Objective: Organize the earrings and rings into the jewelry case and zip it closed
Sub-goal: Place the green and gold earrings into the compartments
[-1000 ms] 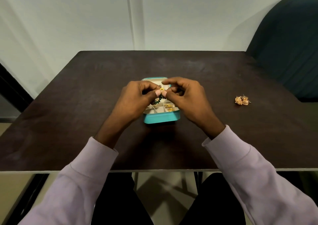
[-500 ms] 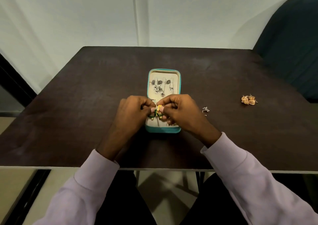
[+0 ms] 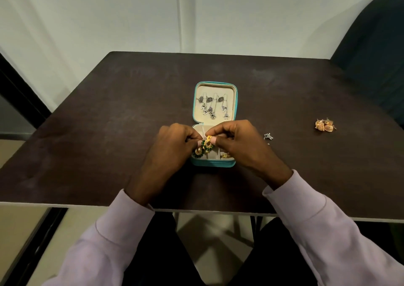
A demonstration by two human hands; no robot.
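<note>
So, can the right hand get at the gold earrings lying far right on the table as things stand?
Probably yes, but not at once: the table between the right hand and the gold earrings is bare, but its fingers pinch the green and gold earring over the jewelry case.

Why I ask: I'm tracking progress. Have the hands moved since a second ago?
Yes. The left hand and right hand, pinching an earring, came nearer: from the case lid to its tray.

The open jewelry case [image 3: 214, 164] lies mid-table [image 3: 109, 132], with loose earrings [image 3: 325, 125] well to its right.
</note>
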